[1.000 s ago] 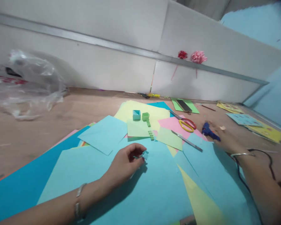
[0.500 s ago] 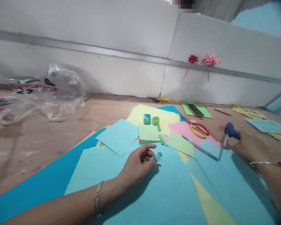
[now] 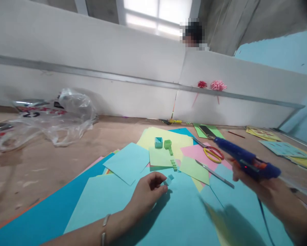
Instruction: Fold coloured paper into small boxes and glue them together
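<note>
Between the thumb and fingers of my left hand (image 3: 148, 193) is a small folded strip of light blue paper (image 3: 169, 180), held just above the blue sheets. My right hand (image 3: 255, 188) is wrapped round a dark blue hot glue gun (image 3: 245, 157), lifted over the right side with its nozzle toward the far left and a cord hanging down. A small open blue paper box (image 3: 158, 142) and a green paper cup shape (image 3: 168, 144) with a stepped strip sit beyond my left hand. Another green folded strip (image 3: 173, 165) lies nearer, by a pale green sheet (image 3: 159, 157).
Red and yellow scissors (image 3: 213, 153) and a grey craft knife (image 3: 214, 173) lie on coloured paper. A phone (image 3: 206, 132) rests on green paper behind. At left is a clear plastic bag (image 3: 76, 116). Paper flowers (image 3: 218, 85) hang on the white partition (image 3: 133, 92); a person is beyond it.
My right hand has raised the glue gun and turned it, bringing it closer to me. My left hand keeps hold of the blue strip. The camera view has tilted up.
</note>
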{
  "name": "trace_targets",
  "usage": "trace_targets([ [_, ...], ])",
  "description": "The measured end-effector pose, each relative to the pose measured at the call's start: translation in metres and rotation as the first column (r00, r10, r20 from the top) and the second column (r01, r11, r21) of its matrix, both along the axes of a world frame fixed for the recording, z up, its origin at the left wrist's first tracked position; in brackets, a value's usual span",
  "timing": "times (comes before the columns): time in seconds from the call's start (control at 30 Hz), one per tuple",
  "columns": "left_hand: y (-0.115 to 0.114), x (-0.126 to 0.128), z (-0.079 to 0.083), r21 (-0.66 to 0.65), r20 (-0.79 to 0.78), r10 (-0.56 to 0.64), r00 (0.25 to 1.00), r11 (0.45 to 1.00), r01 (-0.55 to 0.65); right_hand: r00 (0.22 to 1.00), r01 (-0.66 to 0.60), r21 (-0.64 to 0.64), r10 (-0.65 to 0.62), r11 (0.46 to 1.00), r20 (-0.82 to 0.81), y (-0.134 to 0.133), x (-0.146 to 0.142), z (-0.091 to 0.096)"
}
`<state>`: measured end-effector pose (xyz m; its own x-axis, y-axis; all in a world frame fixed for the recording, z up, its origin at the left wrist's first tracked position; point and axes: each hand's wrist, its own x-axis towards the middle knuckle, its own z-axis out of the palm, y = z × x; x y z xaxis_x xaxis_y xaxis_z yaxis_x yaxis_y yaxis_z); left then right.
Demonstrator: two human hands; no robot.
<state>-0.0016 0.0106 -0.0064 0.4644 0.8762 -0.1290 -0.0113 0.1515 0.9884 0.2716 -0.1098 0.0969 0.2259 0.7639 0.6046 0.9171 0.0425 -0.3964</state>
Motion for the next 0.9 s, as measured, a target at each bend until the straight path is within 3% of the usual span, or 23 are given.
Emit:
trace_targets([
  [0.1, -0.001, -0.001, 0.001, 0.005, 0.011, -0.001, 1.0, 1.0, 0.001, 0.97, -0.233, -0.197, 0.215, 0.952, -0.111, -0.007, -0.027, -0.019],
  [0.17, -0.001, -0.001, 0.001, 0.013, 0.015, -0.006, 1.0, 1.0, 0.006, 0.944, -0.324, -0.273, 0.29, 0.906, -0.156, -0.014, -0.038, -0.032],
  [0.27, -0.001, -0.001, 0.002, 0.007, 0.011, -0.002, 1.0, 1.0, 0.002, 0.962, -0.273, -0.3, 0.251, 0.914, -0.112, -0.024, -0.048, -0.05],
  [0.37, 0.0, -0.001, 0.004, 0.005, 0.001, 0.007, 1.0, 1.0, -0.007, 0.961, -0.262, -0.322, 0.217, 0.91, -0.17, -0.026, -0.054, -0.059],
  [0.5, 0.0, -0.001, 0.006, 0.013, 0.005, -0.012, 1.0, 1.0, 0.012, 0.93, -0.323, -0.36, 0.223, 0.875, -0.293, -0.021, -0.062, -0.06],
  [0.67, -0.001, -0.002, 0.005, 0.034, -0.034, -0.002, 0.999, 0.999, 0.004, 0.918, -0.295, -0.446, 0.121, 0.845, -0.377, -0.021, -0.07, -0.059],
  [0.9, -0.002, -0.002, 0.004, 0.13, -0.092, 0.006, 0.996, 0.992, 0.006, 0.92, -0.264, -0.455, 0.08, 0.85, -0.384, -0.023, -0.075, -0.058],
])
